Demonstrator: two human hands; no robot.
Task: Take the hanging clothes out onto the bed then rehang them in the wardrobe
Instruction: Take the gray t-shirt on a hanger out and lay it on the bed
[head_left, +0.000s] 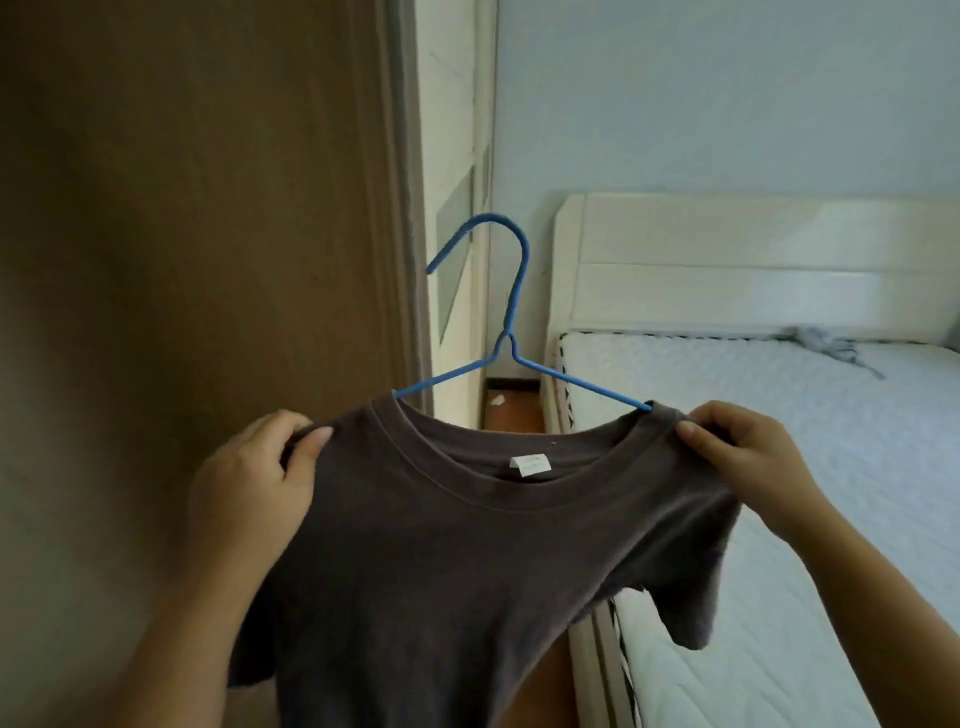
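Up close, two hands hold one dark grey T-shirt (441, 571) in the air. The left hand (260, 467) pinches one shoulder and the right hand (737, 452) pinches the other. One blue wire hanger (506, 312) sits inside the neck, hook up. Beside it stands one brown panel (208, 208). Farther off, one small grey cloth (826, 345) lies on the one white bed (779, 441). I think the shirt is not yet hung in the wardrobe, nor the cloth.

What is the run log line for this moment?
left hand: pinches t-shirt shoulder | right hand: pinches other shoulder | t-shirt: on blue hanger, held in air | bed: to the right
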